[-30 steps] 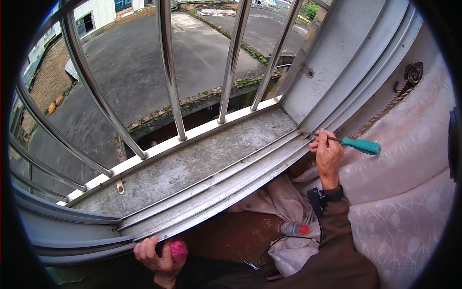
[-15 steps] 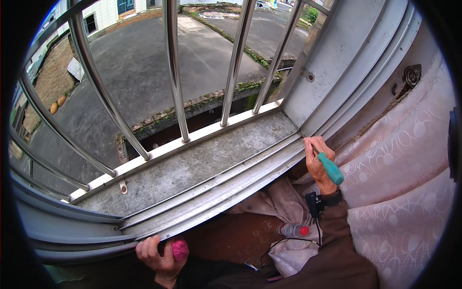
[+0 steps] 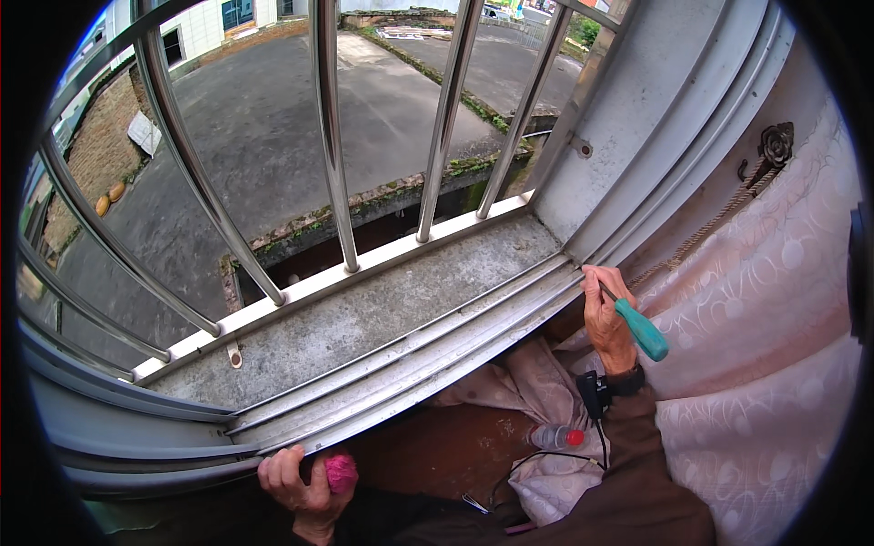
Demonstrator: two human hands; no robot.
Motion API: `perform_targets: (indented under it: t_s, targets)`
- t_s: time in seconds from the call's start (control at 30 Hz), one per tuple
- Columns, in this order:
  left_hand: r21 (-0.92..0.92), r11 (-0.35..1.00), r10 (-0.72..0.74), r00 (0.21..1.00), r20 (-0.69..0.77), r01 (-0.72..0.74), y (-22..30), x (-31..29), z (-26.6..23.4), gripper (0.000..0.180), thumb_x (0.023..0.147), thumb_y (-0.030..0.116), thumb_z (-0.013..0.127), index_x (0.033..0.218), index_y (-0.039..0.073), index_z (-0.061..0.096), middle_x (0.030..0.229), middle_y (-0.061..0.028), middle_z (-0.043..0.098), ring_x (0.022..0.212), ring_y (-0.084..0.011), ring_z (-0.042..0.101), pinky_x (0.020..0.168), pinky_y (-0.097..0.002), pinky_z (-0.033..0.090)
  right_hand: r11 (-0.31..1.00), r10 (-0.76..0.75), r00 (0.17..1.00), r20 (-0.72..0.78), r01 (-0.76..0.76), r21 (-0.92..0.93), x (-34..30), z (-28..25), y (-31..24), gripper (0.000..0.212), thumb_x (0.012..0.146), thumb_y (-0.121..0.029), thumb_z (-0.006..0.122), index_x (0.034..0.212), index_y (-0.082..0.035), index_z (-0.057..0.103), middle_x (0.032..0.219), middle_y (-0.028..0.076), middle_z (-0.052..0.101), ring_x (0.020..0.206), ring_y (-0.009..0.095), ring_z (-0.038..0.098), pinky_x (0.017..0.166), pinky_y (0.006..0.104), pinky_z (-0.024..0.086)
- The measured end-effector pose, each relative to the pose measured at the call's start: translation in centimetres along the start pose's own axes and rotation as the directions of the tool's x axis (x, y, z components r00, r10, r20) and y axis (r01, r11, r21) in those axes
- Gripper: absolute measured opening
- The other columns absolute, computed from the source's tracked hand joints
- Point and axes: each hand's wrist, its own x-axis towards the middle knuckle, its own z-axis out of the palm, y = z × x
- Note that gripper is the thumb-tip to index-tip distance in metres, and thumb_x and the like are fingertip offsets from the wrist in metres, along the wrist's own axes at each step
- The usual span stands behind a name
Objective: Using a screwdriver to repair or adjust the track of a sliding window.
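Note:
At the right end of the metal window track (image 3: 414,364), my right hand (image 3: 604,318) is closed around a screwdriver (image 3: 643,330). Its teal handle sticks out toward the curtain, and its tip is hidden by the fingers, which are close to the corner of the frame. My left hand (image 3: 305,496) rests its fingers on the near edge of the track at the lower left. Against its thumb is a bright pink, crumpled wad (image 3: 341,473), a cloth or scouring pad; I cannot tell which.
Steel bars (image 3: 330,136) stand beyond the grey concrete sill (image 3: 401,296). A pale pink curtain (image 3: 746,364) hangs at right, with a rope tieback (image 3: 719,223). A red-capped clear bottle (image 3: 557,436) lies below. A black cable (image 3: 601,437) runs from a device on my right wrist.
My right hand and the screwdriver have shifted slightly right and down, the handle swinging closer to the curtain. My left hand and the pink wad have stayed in place.

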Motion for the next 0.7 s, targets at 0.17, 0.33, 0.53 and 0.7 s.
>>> perform_targets:
  t_s: [0.17,0.33,0.53,0.7]
  targets:
    - [0.010,1.000,0.011,1.000,-0.006,-0.011,0.1,0.3,0.0,0.032,0.086,0.037,0.070,0.081,0.007,0.059,0.115,-0.0149,0.056,0.110,-0.0331,0.054,0.097,-0.0539,0.043,1.000,-0.023,1.000,-0.017,0.023,-0.018,0.1,0.2,0.1,0.007,0.095,-0.001,0.064,0.100,0.002,0.068,0.092,0.015,0.069,0.079,0.032,0.069,0.068,0.0366,0.055]
    - [0.023,1.000,-0.006,1.000,-0.012,0.007,0.2,-0.1,0.2,0.031,0.085,0.036,0.070,0.081,0.008,0.059,0.116,-0.0149,0.057,0.111,-0.0331,0.054,0.098,-0.0540,0.042,0.992,-0.078,0.994,0.070,0.070,0.107,-0.5,-0.4,-2.0,0.008,0.094,0.000,0.064,0.100,0.001,0.069,0.093,0.016,0.070,0.080,0.032,0.071,0.068,0.0363,0.055]
    - [0.033,0.999,-0.010,1.000,-0.003,0.010,0.1,-0.2,0.0,0.030,0.084,0.035,0.070,0.077,0.008,0.059,0.116,-0.0145,0.057,0.112,-0.0328,0.054,0.100,-0.0540,0.042,0.979,0.006,0.998,0.068,-0.020,0.204,-0.3,-1.2,-3.1,0.009,0.098,-0.001,0.060,0.102,0.002,0.068,0.092,0.015,0.068,0.075,0.025,0.070,0.066,0.0336,0.054]
    - [0.006,1.000,-0.012,1.000,0.022,0.012,0.1,-0.4,0.1,0.032,0.082,0.034,0.072,0.089,0.007,0.058,0.115,-0.0195,0.057,0.110,-0.0389,0.055,0.096,-0.0586,0.044,0.931,0.283,0.959,-0.015,-0.271,0.246,0.1,-0.3,0.7,0.026,0.106,-0.019,0.055,0.105,0.004,0.068,0.085,0.009,0.068,0.072,0.015,0.070,0.062,0.0267,0.057]
